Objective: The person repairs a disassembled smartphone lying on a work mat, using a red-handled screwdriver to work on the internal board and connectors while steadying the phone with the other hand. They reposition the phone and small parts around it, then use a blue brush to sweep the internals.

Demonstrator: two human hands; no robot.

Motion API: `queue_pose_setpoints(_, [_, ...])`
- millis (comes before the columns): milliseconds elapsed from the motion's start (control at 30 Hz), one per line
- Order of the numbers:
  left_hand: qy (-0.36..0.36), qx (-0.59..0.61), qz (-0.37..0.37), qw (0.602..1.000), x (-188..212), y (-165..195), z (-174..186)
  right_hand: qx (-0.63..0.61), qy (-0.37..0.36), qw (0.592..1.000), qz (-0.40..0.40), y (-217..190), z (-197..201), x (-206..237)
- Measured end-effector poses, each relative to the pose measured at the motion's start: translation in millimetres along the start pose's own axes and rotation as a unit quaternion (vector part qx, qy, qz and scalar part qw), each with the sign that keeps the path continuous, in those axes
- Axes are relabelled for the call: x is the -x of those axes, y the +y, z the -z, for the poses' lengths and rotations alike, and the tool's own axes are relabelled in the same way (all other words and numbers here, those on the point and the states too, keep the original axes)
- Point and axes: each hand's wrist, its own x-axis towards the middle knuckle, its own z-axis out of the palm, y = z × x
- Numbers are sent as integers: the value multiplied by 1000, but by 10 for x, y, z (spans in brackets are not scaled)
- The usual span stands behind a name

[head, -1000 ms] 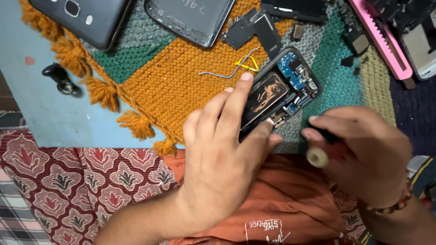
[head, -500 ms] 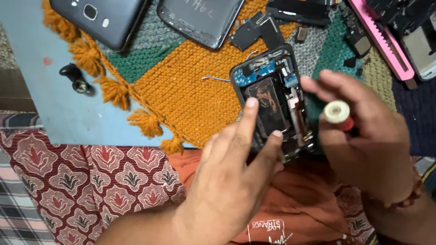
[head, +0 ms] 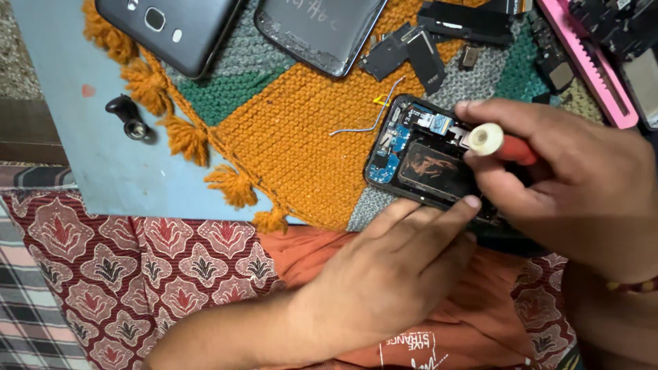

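Observation:
An opened phone [head: 418,161] with its back off lies on an orange knitted mat [head: 301,137], its blue circuit board and dark battery exposed. My left hand [head: 391,274] rests flat at the phone's near edge, fingertips pressing on its frame. My right hand [head: 569,185] grips a red-handled screwdriver [head: 497,142] with a white end cap, held over the phone's upper part. The screwdriver's tip is hidden behind my fingers.
Two dark phone back covers [head: 171,24] [head: 322,31] lie at the top of the mat. Black phone parts [head: 411,51], a thin wire [head: 363,120], a pink tool [head: 582,65] and a small black object [head: 127,116] on the blue board lie around. Patterned cloth covers my lap.
The phone has been turned and shifted to the right on the mat. My right hand with the screwdriver moved up over it, and my left hand slid to its near edge.

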Motion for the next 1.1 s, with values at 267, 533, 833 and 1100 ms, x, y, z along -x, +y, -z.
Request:
queue_pose_setpoints(267, [-48,-45,-107,992,-152,57,-53,11,-64,994,91,84,8,-11])
queue_pose_setpoints(533, [41,-23,-115,992,-77,-52,69,16,-111,985,129,170,4,19])
queue_pose_setpoints(833, [64,-122,60,989,-19,-210,363,14,-11,1000,26,92,-61,294])
queue_pose_setpoints(1100, [84,-102,76,988,29,-283,262,-7,-50,990,-132,-76,-243,530])
